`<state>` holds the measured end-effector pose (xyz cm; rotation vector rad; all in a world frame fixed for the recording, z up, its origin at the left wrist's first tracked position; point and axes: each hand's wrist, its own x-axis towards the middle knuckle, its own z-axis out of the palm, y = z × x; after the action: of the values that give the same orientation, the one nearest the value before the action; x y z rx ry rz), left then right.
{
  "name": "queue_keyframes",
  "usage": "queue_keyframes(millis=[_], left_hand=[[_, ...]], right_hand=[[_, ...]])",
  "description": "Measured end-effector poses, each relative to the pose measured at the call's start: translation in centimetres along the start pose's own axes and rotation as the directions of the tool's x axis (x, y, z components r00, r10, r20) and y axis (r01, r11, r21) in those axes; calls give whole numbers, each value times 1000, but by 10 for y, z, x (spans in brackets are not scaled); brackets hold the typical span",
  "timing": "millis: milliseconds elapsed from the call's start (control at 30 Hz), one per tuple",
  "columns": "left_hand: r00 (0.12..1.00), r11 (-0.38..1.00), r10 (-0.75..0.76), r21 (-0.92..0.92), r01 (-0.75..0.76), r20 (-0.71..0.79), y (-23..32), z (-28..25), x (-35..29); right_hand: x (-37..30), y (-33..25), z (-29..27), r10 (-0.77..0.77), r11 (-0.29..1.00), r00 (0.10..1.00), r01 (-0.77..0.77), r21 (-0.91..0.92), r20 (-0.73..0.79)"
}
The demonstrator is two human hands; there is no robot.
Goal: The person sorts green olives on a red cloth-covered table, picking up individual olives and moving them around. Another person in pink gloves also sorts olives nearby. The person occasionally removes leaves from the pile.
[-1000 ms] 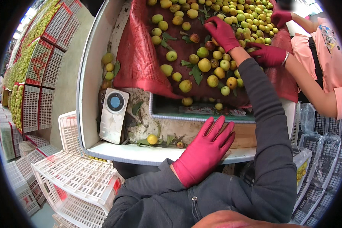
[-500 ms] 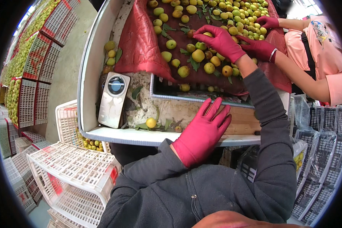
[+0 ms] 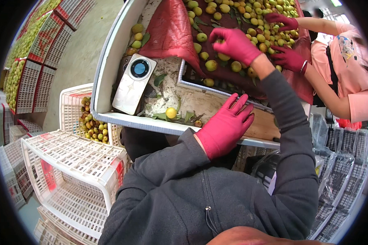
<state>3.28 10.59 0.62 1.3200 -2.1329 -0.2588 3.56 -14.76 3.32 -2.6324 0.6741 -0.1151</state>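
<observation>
My right hand (image 3: 236, 47), in a pink-red glove, is over small round yellow-green fruits (image 3: 211, 65) spread on a dark red cloth (image 3: 229, 81). Its thumb and forefinger curl into a closed ring; whether a fruit sits inside is hard to make out. My left hand (image 3: 225, 132), gloved alike, lies with fingers stretched out on the wooden ledge (image 3: 208, 100) at the table's near side, holding nothing. A single yellow fruit (image 3: 171, 112) rests among leaves to its left. Across the cloth, a co-worker's two red-gloved hands (image 3: 289, 59) are at the piled fruits on the right.
A pale phone (image 3: 134, 83) with a round camera lies in the table's near left corner. White plastic crates (image 3: 75, 153) stand left of me, one holding fruits (image 3: 95, 126). Fruit-filled crates (image 3: 37, 77) are stacked farther left. Dark crates wrapped in plastic (image 3: 339, 175) stand at right.
The view has turned, so the table sits tilted in it. My right hand has curled its fingers more, above the cloth. The left hand stays on the ledge. The co-worker's hands have shifted.
</observation>
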Motion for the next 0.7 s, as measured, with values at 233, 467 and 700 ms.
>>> queue_keyframes(millis=[233, 467, 700], left_hand=[[998, 1000, 10, -25, -11, -57, 1, -6, 1], [993, 995, 33, 94, -22, -112, 7, 17, -7], [976, 1000, 16, -18, -21, -216, 5, 23, -3]], right_hand=[[-1, -31, 29, -40, 868, 987, 110, -484, 154], [5, 7, -1, 312, 681, 929, -365, 634, 200], [44, -216, -3, -353, 389, 848, -250, 887, 394]])
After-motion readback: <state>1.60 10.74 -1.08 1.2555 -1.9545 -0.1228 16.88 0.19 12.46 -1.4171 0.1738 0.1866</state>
